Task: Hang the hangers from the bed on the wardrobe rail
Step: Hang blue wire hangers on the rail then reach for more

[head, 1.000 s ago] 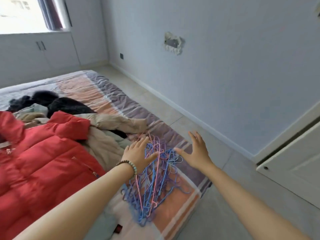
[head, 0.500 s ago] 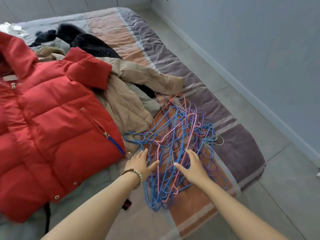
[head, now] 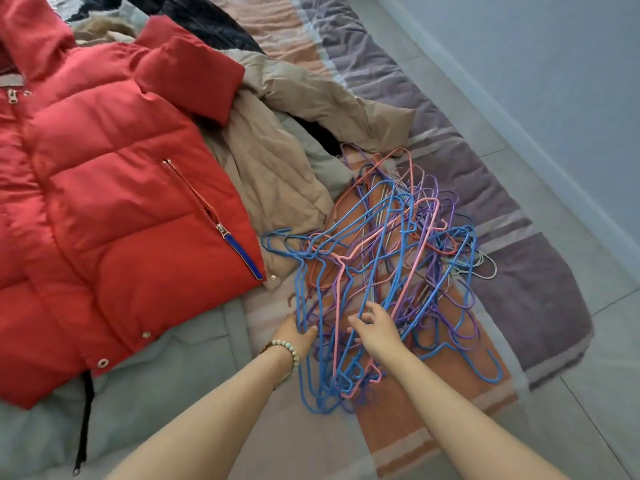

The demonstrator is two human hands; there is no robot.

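A moment earlier both hands had been spread flat above the pile. Now they had dropped into it. The hangers [head: 381, 265], a tangle of blue, pink and purple wire, lay on the bed [head: 519, 271] a little right of the frame's centre, just beside the hem of the beige coat [head: 277, 174] and near the mattress edge where the floor [head: 588, 393] began.

The person's left grip [head: 298, 336], a beaded bracelet [head: 287, 348] on its wrist, had closed on blue wires at the pile's lower left edge, with the thumb lying across them. The right grip [head: 375, 329] sat just beside it, nearer the middle of the heap, with its fingers curled down among the strands and hooked round a few of them.

Nothing looked lifted yet, and the whole bundle lay flat on the cover. The red jacket [head: 114, 202] filled the left of the frame, well apart from the hands.

To my eye, this meant the gathering had begun but the hanging had not. No wardrobe rail was in sight. With the hooks so snarled together, pulling up a handful would likely drag the rest along with it.
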